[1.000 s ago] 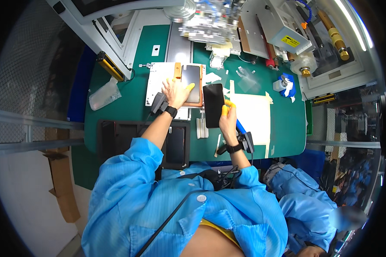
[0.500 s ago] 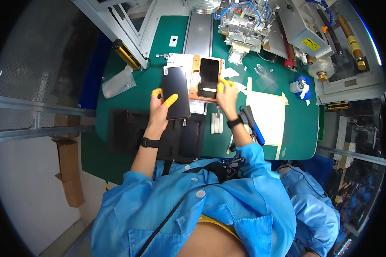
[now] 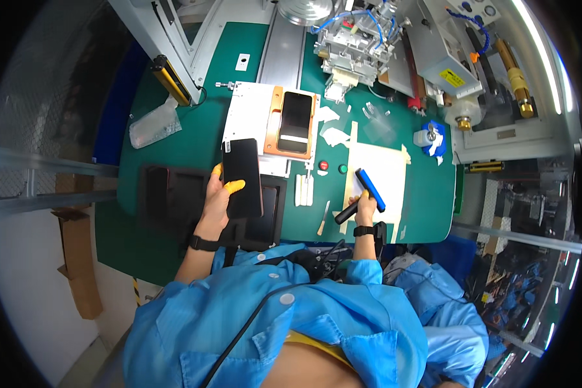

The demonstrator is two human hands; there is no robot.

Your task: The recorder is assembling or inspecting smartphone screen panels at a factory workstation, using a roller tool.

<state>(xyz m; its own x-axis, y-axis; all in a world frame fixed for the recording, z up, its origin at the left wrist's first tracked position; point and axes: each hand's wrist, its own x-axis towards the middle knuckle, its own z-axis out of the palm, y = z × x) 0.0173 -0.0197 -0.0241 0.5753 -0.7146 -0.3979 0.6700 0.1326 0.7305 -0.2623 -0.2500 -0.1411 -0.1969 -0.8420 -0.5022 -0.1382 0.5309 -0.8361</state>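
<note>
My left hand (image 3: 217, 202), with yellow finger cots, is closed on the edge of a dark, flat phone-sized panel (image 3: 244, 178), held tilted over the near edge of the white fixture plate. My right hand (image 3: 366, 205) is closed round a hand roller with a blue roll (image 3: 370, 190) and a black handle (image 3: 346, 214), over a pale taped sheet (image 3: 387, 165). Between the hands and farther off, a black phone (image 3: 295, 114) lies in an orange frame (image 3: 275, 123) on the white fixture plate (image 3: 244, 107).
A black foam tray (image 3: 150, 213) with dark panels lies at the near left. White sticks (image 3: 304, 190), a small knife (image 3: 323, 218) and red and green buttons (image 3: 324, 165) sit mid-table. A metal machine (image 3: 349, 58) stands behind; a blue-wrapped bottle (image 3: 427, 136) is at right.
My right hand has left the orange frame, come nearer and right, and taken hold of the roller. My left hand has drawn the panel nearer. The whole view has shifted slightly.
</note>
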